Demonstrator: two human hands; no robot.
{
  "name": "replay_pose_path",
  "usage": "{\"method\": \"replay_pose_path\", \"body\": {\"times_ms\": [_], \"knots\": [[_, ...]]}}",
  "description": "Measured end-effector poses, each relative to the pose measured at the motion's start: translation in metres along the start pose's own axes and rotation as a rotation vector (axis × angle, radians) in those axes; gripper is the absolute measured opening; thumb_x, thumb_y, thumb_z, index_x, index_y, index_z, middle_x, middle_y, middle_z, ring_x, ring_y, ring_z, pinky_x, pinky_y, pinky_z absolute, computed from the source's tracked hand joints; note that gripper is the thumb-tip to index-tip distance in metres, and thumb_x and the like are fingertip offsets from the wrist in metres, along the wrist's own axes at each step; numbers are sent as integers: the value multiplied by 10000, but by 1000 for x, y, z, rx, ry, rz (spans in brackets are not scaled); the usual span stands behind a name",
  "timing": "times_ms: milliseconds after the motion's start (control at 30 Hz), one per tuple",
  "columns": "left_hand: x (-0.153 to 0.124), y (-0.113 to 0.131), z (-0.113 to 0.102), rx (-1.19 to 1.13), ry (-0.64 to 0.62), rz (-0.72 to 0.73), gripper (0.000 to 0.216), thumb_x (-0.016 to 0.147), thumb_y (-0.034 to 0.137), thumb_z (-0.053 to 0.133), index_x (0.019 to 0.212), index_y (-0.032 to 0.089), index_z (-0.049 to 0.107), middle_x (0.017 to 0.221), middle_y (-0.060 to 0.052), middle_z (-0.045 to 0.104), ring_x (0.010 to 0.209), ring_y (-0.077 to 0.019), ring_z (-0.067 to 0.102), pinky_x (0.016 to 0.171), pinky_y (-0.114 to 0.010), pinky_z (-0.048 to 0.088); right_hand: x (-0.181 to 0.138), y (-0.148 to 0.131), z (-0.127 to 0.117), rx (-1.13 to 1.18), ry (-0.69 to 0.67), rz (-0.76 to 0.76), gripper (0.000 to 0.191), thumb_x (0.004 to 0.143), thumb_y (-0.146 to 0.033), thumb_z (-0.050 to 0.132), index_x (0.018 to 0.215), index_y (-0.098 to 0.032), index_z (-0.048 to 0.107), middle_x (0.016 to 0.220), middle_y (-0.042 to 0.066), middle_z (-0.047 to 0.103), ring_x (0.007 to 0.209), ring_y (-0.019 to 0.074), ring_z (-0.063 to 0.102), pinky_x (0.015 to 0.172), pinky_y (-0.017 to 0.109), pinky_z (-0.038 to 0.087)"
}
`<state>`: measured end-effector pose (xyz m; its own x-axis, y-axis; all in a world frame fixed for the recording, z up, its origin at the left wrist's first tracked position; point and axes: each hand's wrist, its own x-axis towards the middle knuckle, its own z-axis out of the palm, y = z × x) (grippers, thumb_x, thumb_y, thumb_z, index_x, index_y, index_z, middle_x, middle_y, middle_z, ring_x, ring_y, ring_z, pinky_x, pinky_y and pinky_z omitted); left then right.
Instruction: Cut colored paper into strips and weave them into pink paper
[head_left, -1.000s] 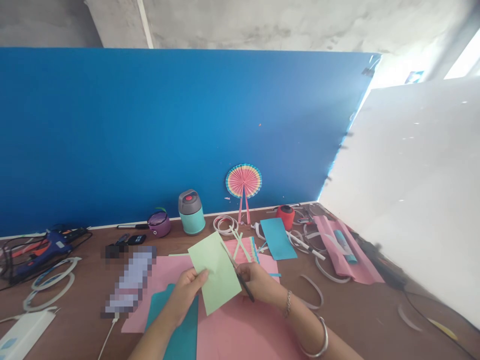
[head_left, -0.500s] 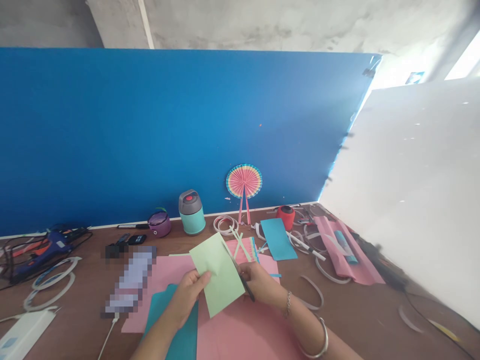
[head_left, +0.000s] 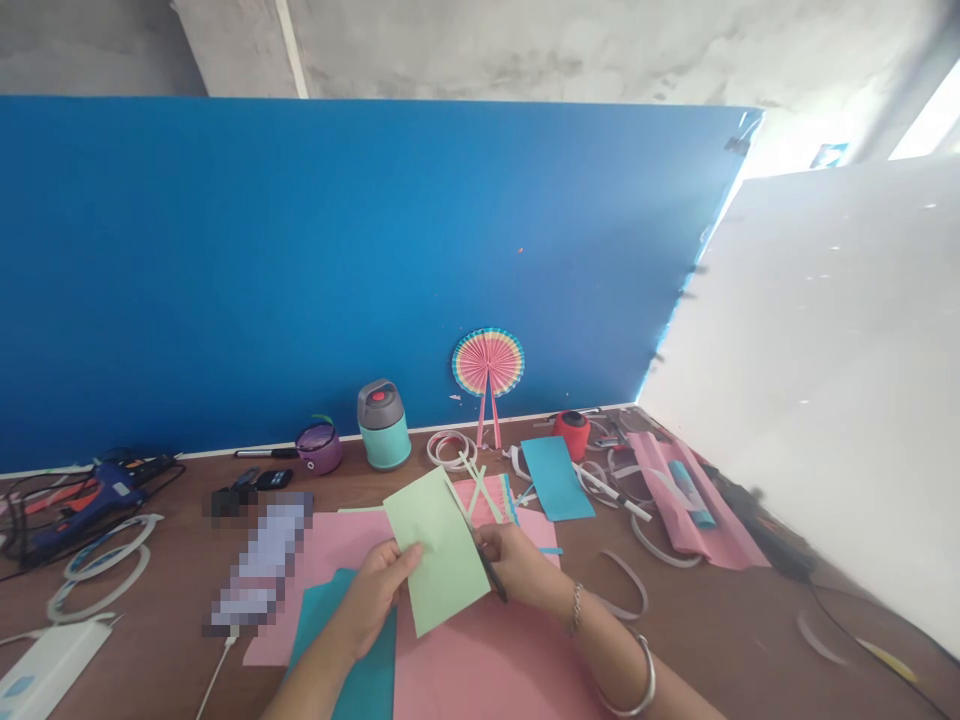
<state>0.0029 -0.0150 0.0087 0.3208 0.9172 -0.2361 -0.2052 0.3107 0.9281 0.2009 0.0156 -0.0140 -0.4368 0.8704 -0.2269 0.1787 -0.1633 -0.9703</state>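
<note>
Nearest: large pink sheet (head_left: 495, 665) on the desk, teal sheet (head_left: 367, 685) to its left under the left forearm. Both hands sit above these.

Left hand (head_left: 379, 588): closed in a pinch on the green sheet (head_left: 439, 560), thumb flat on top near the left long edge, other fingers mostly hidden behind. Sheet is raised and tilted, extending right and away from that thumb. Its long axis runs away from the person, top leaning left.

Right hand (head_left: 517, 565): fingers curled closed around the scissors (head_left: 498, 586), dark handle showing below them. Loops mostly covered; can't tell how far the blades are apart.

Key relation: scissors lie along the sheet's right long edge, roughly parallel to it, tip pointing up-left. So the right hand is the nearer one to that edge; left grip is across on the opposite side, fingers clear of the blades. Can't resolve whether the edge sits between the blades.

Just beyond: loose green strips (head_left: 491, 492) crossed over pleated pink paper; blue sheet (head_left: 556, 478) to their right.

Farther: teal jar (head_left: 385, 442) left, round paper fan (head_left: 471, 362) upright by the blue panel (head_left: 337, 250).
</note>
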Motion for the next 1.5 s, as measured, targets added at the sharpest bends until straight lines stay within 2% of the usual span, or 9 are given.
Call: {"method": "replay_pose_path", "body": {"times_ms": [367, 533, 900, 1133, 1300, 1500], "knots": [[-1, 2, 3, -19, -22, -3, 503, 696, 531, 661, 990, 125, 697, 902, -119, 733, 908, -294, 648, 808, -371, 473, -1, -2, 0, 15, -12, -19, 104, 564, -177, 586, 663, -145, 575, 509, -42, 551, 420, 57, 428, 380, 165, 277], [0, 0, 0, -12, -22, 1, 463, 725, 494, 652, 1017, 137, 686, 917, -109, 732, 905, -282, 649, 818, -371, 470, -1, -1, -1, 16, -26, -56, 68, 591, -197, 583, 605, -139, 552, 497, -43, 521, 414, 46, 396, 374, 165, 256], [-2, 1, 3, -2, 1, 9, 562, 648, 556, 688, 1039, 152, 671, 973, -114, 721, 986, -302, 620, 847, -382, 459, 0, -2, 1, -11, 8, -10, 98, 568, -187, 554, 660, -154, 568, 459, -50, 543, 367, 74, 445, 343, 177, 294], [0, -2, 1, 27, 3, 15, 499, 697, 513, 669, 1049, 159, 670, 948, -97, 728, 947, -289, 635, 847, -379, 455, 0, -2, 1, -12, 3, -11, 94, 580, -186, 581, 668, -154, 583, 464, -51, 545, 379, 73, 452, 368, 177, 308], [0, -4, 0, 85, 25, 10, 458, 768, 535, 577, 987, 150, 694, 925, -92, 731, 933, -278, 635, 811, -357, 466, 0, 0, 0, -18, 3, -23, 118, 611, -224, 584, 696, -144, 603, 495, -33, 573, 371, 76, 457, 352, 179, 300], [-1, -3, 1, 80, 11, -7, 503, 737, 577, 585, 938, 133, 709, 864, -96, 737, 899, -284, 643, 784, -354, 474, 0, 3, -1, 33, -13, -51, 105, 603, -220, 615, 669, -141, 596, 506, -34, 572, 391, 67, 465, 377, 170, 330]]}}
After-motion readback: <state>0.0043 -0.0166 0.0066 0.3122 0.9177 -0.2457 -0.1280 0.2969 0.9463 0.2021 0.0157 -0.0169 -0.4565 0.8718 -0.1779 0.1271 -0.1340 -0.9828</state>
